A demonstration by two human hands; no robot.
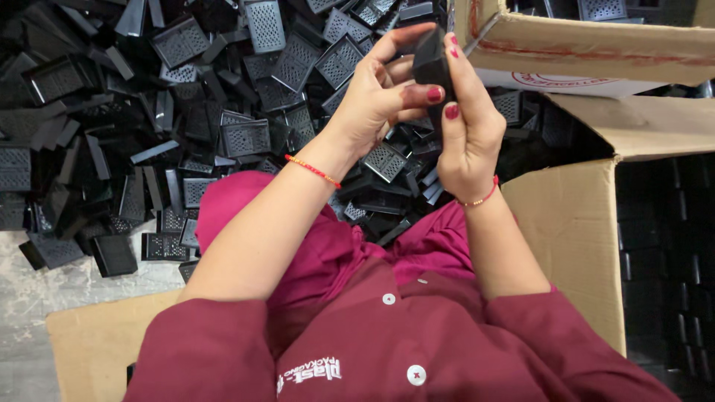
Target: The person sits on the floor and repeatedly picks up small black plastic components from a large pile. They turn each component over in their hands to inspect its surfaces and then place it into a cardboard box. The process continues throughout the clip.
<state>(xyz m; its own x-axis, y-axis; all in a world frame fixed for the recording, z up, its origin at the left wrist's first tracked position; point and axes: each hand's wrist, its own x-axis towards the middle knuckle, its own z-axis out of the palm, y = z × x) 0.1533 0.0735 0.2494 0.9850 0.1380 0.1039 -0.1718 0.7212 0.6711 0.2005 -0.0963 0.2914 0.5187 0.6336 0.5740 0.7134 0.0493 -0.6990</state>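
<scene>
My left hand and my right hand are raised together over a heap of black plastic parts. Both grip one small black plastic piece between their fingertips; the left thumb and fingers press it from the left, the right hand's fingers wrap it from the right. A thin red thread bracelet sits on each wrist. The lower part of the piece is hidden behind my fingers.
Several perforated black trays and flat black lids lie piled on the grey floor. An open cardboard box at the right holds stacked black parts. Another carton stands at the upper right. Flat cardboard lies under me.
</scene>
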